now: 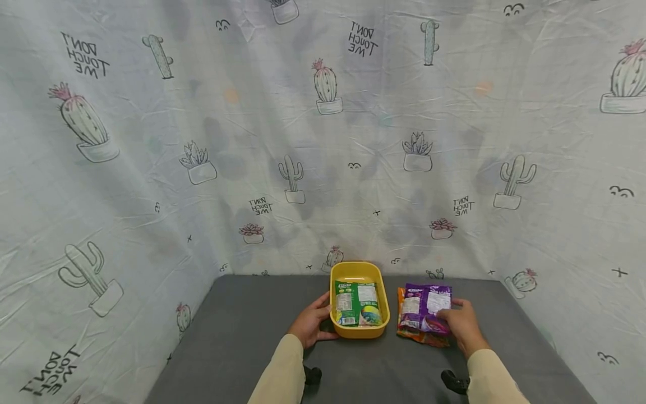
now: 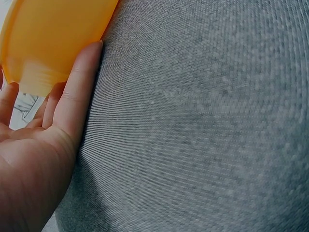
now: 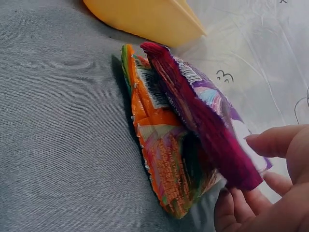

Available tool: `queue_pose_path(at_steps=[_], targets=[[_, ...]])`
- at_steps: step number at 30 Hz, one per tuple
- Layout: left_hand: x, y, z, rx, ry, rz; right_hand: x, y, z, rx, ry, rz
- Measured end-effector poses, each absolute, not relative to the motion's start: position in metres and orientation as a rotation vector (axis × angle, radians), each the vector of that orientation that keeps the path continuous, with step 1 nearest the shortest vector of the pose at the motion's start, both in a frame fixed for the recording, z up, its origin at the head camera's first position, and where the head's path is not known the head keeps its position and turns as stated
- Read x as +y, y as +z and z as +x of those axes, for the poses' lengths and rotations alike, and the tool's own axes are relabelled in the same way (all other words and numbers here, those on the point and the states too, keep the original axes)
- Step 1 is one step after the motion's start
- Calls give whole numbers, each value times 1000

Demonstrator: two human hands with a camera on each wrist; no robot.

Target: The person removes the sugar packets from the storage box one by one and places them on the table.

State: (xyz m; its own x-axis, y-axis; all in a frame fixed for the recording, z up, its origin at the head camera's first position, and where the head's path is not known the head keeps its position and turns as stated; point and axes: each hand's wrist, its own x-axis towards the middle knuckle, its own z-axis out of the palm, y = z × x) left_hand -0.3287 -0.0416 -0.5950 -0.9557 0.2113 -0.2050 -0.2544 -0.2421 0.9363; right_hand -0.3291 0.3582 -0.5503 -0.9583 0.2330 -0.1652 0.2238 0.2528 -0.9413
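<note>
The right grip (image 1: pixel 463 325) pinches the purple packet (image 1: pixel 426 307), right of the yellow tub (image 1: pixel 360 332); the left grip (image 1: pixel 309 324), spread, touches the tub's left.

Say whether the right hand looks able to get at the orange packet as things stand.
Probably not freely: the right hand pinches the purple packet, which covers most of the orange packet in the head view, leaving only its edges showing.

cream sleeves (image 1: pixel 278 370), black wrist mounts (image 1: pixel 455 382)
</note>
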Motion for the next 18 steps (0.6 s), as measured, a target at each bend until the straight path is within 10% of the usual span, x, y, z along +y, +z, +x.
queue_pose_path(at_steps=[18], targets=[[-43,-596,-329,1708,2272,-53,363,-523,-334,-2239,1998,-440]])
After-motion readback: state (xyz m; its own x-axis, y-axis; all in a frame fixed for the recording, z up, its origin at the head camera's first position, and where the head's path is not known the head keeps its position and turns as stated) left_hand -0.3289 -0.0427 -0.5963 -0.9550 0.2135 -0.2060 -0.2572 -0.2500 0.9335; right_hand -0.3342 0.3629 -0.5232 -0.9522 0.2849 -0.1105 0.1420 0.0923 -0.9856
